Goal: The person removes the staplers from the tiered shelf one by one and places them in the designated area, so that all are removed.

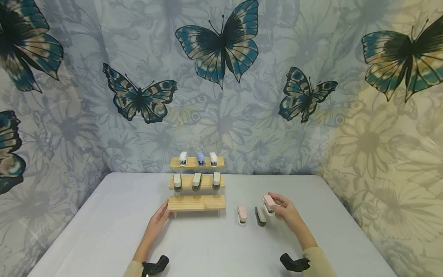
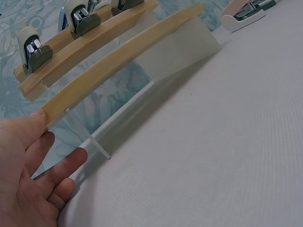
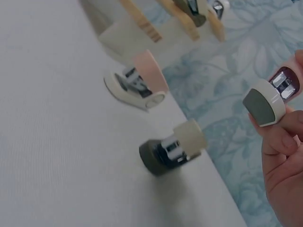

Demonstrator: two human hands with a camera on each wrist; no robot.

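Observation:
My right hand [image 1: 288,215] grips a pink and white stapler [image 1: 268,204], its thumb and fingers round the sides; the right wrist view shows its greenish-grey base [image 3: 260,108]. Just left of that hand, a cream stapler with a dark base [image 1: 260,216] sits on the table, and beyond it another pink stapler [image 1: 242,215]. At the left end of a three-tier wooden stand, my left hand [image 1: 160,217] holds the lowest shelf [image 1: 196,203]. The thumb [image 2: 37,116] lies against the plank's end, with the other fingers below. Nothing stands on this shelf.
The middle shelf [image 1: 187,182] bears three cream staplers with dark bases. On the top shelf [image 1: 191,163], a blue stapler [image 1: 200,158] stands between two white ones. Clear supports raise the planks above the white table [image 1: 121,215]. Butterfly-patterned cloth [image 1: 225,127] hangs behind.

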